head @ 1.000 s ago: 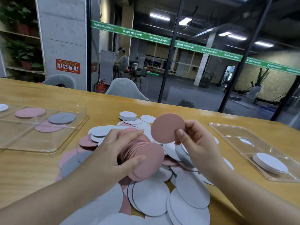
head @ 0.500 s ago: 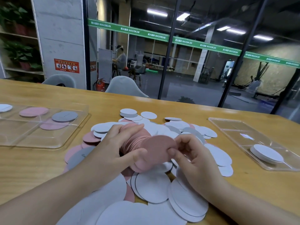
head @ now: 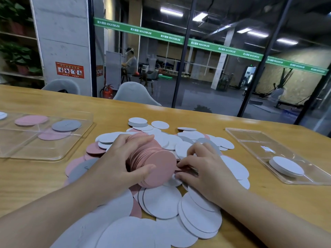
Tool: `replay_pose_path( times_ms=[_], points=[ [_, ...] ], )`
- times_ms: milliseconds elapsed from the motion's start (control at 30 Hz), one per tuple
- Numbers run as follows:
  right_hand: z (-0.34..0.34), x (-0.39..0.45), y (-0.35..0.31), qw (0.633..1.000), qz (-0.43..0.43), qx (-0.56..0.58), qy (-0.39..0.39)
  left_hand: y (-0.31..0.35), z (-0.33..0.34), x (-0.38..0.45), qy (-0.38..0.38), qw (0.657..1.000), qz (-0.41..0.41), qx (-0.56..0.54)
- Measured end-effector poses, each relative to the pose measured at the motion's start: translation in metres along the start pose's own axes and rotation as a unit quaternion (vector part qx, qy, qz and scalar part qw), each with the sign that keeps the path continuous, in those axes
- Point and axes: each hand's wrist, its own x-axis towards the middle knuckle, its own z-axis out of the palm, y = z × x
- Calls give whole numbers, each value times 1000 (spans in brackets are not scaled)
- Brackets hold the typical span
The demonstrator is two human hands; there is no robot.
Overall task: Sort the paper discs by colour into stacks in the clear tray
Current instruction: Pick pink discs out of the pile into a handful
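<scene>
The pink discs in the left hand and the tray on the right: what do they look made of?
Pink discs: thin matte paper or card, seemingly; many fan out edge-on within the left hand, with no shine. Right tray: clear rigid plastic, probably acrylic; the table shows through it and its rim catches glossy highlights.

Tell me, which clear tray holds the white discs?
The right tray, holding one white stack. The left tray shows pink and grey discs.

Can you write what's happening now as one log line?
left hand: holds pink disc stack | right hand: picking in loose pile | clear tray: white stack
</scene>
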Motion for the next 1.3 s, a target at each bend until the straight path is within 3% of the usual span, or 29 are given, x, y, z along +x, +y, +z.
replay_pose_path(
  times_ms=[167,333,633,867,1167,1300],
  points=[
    [3,3,-8,997,-28,-66,1,-1,1,0,11,1000,2,-5],
    [-5,4,-7,996,-49,-73,29,-2,1,0,12,1000,-5,-15],
    [0,7,-5,993,-59,-106,7,-1,1,0,13,1000,-8,-14],
    [-33,12,9,984,-156,-83,3,0,1,0,15,1000,-7,-15],
    [-24,7,-6,991,-38,128,24,-1,1,0,8,1000,-8,-19],
    [-8,6,-8,990,9,131,46,0,1,1,-8,1000,-10,-13]
  ],
)
